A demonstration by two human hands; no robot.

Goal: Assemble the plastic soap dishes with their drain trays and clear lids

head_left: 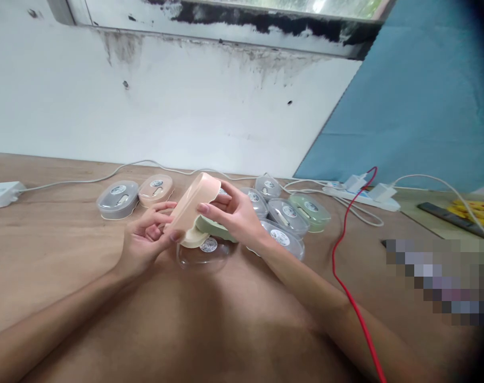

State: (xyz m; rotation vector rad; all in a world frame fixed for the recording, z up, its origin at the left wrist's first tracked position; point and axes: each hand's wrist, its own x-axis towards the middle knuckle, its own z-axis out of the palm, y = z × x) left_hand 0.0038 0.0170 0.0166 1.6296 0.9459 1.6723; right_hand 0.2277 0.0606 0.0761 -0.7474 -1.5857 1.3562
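Both hands hold a peach plastic box (194, 199), tilted up on its side above the table. My left hand (146, 234) grips its lower left end with the thumb in front. My right hand (236, 213) pinches its upper right side between thumb and fingers. Just under the box are a cream plastic piece (194, 238) and a green plastic piece (215, 229), partly covered by the box and my right hand. A clear lid (202, 260) with a round sticker lies on the table below them. The inside of the peach box faces away from me.
A grey lidded box (116, 202) and a peach lidded box (156, 190) sit to the left. Several grey boxes and a green box (311, 211) stand to the right. A red cable (341, 266) crosses the right side from a power strip (361, 194). A white wall rises behind.
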